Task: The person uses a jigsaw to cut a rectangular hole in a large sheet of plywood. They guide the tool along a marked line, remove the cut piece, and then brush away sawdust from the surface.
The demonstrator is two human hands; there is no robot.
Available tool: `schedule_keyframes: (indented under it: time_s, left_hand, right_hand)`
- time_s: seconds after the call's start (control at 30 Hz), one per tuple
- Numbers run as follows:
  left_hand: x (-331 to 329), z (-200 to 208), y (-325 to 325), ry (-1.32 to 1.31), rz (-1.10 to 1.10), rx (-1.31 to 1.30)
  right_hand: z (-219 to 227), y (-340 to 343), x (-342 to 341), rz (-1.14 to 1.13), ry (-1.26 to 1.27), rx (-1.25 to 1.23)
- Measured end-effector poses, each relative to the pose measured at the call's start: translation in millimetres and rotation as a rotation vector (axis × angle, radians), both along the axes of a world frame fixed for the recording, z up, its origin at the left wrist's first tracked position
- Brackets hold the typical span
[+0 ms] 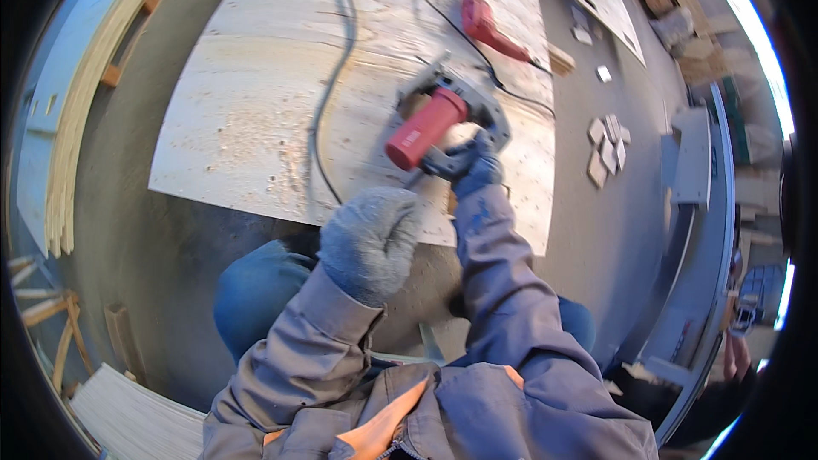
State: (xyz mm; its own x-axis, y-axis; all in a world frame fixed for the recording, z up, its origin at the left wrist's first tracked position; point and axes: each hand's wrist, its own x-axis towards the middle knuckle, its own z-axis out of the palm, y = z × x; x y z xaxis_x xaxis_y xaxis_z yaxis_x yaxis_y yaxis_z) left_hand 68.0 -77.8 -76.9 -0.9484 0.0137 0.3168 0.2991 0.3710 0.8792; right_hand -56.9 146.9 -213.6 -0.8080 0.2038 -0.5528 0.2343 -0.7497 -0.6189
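Observation:
My right hand [482,166], in a grey glove, is wrapped round the rear handle of a circular saw [430,126] with a red motor housing and a dark grey guard. The saw is on or just over a large plywood sheet [256,77]; I cannot tell whether its base touches. My left hand [372,243], also gloved, is closed in a fist near the sheet's front edge, left of the saw. What that fist holds, if anything, is hidden. A red drill [487,27] lies on the sheet beyond the saw.
A grey cord [345,55] and a black cord [452,25] run across the sheet, with sawdust [264,145] at left. Stacked boards [85,94] stand far left. Wood offcuts [607,146] lie on the floor at right. Another person's arm [737,353] shows at the right rim.

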Motion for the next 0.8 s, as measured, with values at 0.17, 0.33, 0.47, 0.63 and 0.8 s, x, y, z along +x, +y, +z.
schedule_keyframes:
  time_s: [0.17,0.33,0.47,0.63,0.8]
  left_hand:
    - [-1,5,19,-0.003,-0.07,-0.026]
    - [-1,-1,31,-0.092,-0.08,-0.047]
    - [1,-9,26,-0.111,-0.068,-0.086]
    - [3,-8,21,-0.153,-0.037,-0.055]
    - [6,-12,12,-0.154,-0.031,-0.001]
  right_hand:
    - [-25,-23,-19,0.024,0.012,-0.283]
    - [-19,-71,-37,-0.001,-0.094,0.047]
    - [23,-66,-26,0.491,-0.198,0.615]
    - [59,19,50,0.213,0.057,0.405]
    - [96,138,161,0.236,-0.104,0.584]
